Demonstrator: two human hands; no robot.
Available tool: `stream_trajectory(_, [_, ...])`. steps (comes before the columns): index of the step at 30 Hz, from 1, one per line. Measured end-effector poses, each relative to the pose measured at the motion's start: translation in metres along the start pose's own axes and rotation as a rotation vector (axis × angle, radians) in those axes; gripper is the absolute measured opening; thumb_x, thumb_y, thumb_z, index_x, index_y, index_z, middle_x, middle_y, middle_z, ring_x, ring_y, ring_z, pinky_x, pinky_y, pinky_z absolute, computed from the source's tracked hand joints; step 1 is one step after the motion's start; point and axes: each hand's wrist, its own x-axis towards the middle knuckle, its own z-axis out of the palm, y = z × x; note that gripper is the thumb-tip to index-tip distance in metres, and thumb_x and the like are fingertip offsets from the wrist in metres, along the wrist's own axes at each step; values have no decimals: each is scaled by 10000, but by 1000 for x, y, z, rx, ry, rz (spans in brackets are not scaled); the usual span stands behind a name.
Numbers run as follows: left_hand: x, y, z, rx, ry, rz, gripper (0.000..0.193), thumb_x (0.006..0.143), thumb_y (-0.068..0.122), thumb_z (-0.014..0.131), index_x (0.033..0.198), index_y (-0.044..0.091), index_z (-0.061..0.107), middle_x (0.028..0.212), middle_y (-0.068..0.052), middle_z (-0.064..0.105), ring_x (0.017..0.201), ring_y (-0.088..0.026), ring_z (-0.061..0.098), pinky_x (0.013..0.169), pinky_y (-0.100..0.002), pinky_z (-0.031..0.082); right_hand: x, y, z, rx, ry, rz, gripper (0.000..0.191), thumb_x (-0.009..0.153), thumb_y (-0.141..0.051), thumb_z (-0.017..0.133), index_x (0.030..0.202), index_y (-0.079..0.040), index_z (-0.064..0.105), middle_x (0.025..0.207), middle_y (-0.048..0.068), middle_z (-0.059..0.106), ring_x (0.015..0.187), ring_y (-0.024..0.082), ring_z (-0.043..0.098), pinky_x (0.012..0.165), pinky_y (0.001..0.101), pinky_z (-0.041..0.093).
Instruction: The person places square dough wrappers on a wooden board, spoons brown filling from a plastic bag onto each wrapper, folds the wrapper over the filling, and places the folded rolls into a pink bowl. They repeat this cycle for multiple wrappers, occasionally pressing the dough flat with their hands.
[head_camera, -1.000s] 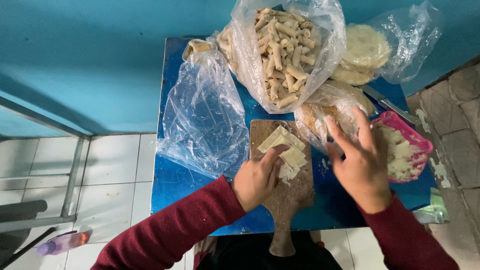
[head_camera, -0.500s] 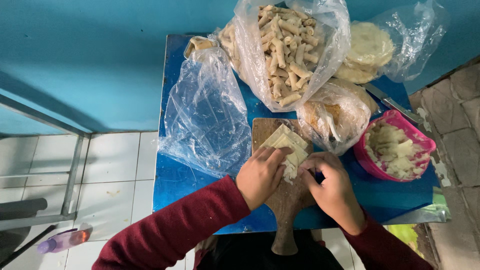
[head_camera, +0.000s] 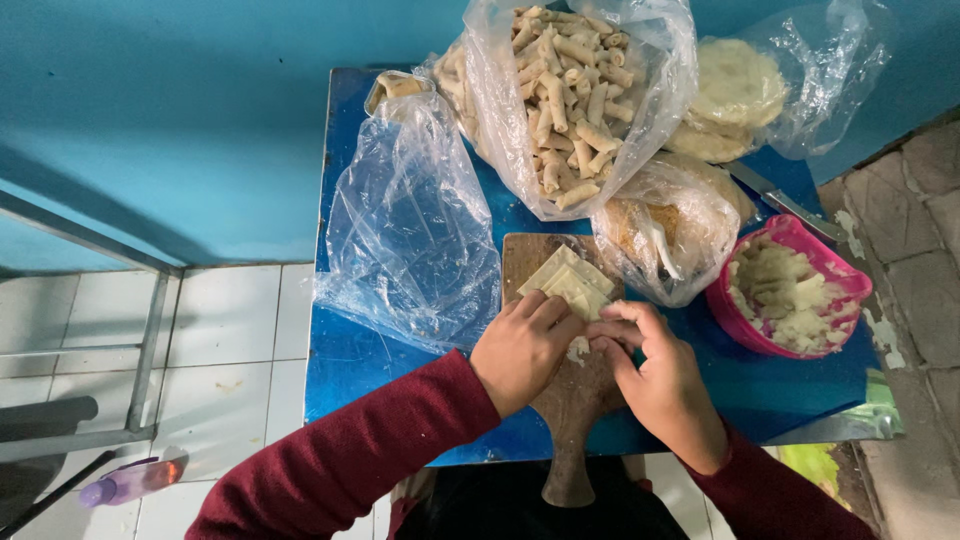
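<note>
Blue counter (head_camera: 400, 370) crowded: a big bag (head_camera: 570, 100) of finished rolls at the back, an empty bag (head_camera: 410, 230) slumped left, a pink bowl (head_camera: 790, 295) of filling right, a board (head_camera: 570, 380) in the middle. Both hands meet on the board, the left hand (head_camera: 520, 350) curled down over a wrapper, the right hand (head_camera: 660, 385) pinching its near edge, fingertips pressed together. The wrapper stack (head_camera: 568, 282) sits just above them, touching the left fingers. Risk, I'd judge: thin dough tears if the pinch drags, and a loose roll would leak filling; the fingers could also shove the stack askew. Against a second ago: the right hand was up by the bowl, fingers spread; half a second ago it was down at the board, where it now works.
</note>
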Motion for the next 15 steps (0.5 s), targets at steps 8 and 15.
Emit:
stream_trajectory(8, [3,-9,-3,-43,-129,-58,371,767,53,650,1137,44,666,1105,-113,637,1077,-324,601,949,-414,516,8,-16,-15,-451,14,-459,240,783,-52,734,1022,-69,730,978,70,689,947,307,601,842,418,474])
stream_trajectory(15, [8,-14,-25,-212,-227,-84,407,749,97,679,1151,37,675,1139,-156,638,1135,-347,591,932,-440,508,20,-6,-9,-353,-25,-414,108,856,-98,727,938,-35,696,941,82,671,892,305,581,829,420,458])
